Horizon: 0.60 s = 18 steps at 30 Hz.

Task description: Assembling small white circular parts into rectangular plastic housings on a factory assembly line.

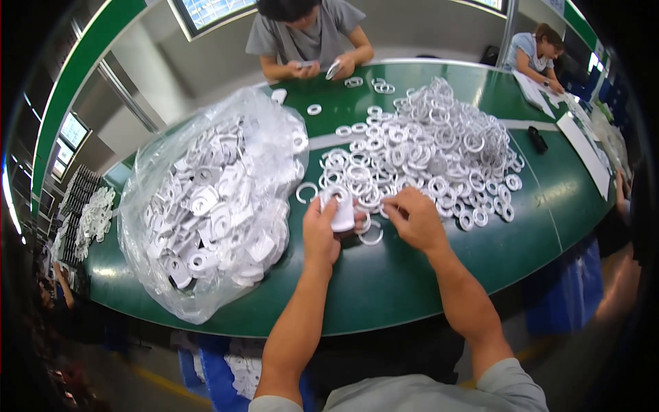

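Forearms (pixel 292 329) cross near edge of green table (pixel 384 295); left hand (pixel 320 230) grips white holed part (pixel 342 214), above table, inside that edge; right hand (pixel 417 220) curled beside ring pile (pixel 439 141); cannot tell whether pinching one.

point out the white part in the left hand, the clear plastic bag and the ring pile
White part (pixel 342 216): head view, flat lower body
Clear plastic bag (pixel 198 306): head view, lower wall
Ring pile (pixel 429 147): head view, middle
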Each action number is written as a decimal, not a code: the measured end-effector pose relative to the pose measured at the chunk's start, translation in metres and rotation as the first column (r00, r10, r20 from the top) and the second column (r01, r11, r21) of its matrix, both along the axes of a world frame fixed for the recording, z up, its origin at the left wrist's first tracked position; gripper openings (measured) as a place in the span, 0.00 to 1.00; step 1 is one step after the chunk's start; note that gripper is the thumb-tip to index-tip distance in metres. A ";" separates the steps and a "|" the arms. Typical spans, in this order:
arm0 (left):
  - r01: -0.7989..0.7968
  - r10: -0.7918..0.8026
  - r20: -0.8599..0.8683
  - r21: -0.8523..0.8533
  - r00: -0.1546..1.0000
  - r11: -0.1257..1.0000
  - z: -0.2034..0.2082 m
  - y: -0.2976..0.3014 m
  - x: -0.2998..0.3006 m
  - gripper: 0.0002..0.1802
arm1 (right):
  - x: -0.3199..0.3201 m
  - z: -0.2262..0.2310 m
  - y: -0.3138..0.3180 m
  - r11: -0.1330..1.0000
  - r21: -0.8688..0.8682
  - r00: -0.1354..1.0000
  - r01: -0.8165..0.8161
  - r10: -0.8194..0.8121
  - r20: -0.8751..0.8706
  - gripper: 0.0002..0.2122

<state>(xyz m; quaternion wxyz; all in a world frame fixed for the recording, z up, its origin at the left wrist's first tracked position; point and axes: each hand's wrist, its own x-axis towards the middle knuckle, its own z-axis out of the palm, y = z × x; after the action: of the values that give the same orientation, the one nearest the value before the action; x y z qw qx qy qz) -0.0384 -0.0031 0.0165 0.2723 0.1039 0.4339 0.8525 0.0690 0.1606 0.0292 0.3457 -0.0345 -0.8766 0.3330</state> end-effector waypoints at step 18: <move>-0.053 0.054 0.016 -0.084 0.998 0.995 0.003 -0.011 -0.014 0.15 | 0.001 -0.004 -0.015 0.984 -0.034 0.961 -0.175 0.178 0.210 0.05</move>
<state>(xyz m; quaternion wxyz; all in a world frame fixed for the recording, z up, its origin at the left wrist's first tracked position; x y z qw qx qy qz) -0.0522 -0.0137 0.0191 0.2573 0.0731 0.4693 0.8415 0.0696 0.1457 0.0248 0.2187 0.0057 -0.9055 0.3635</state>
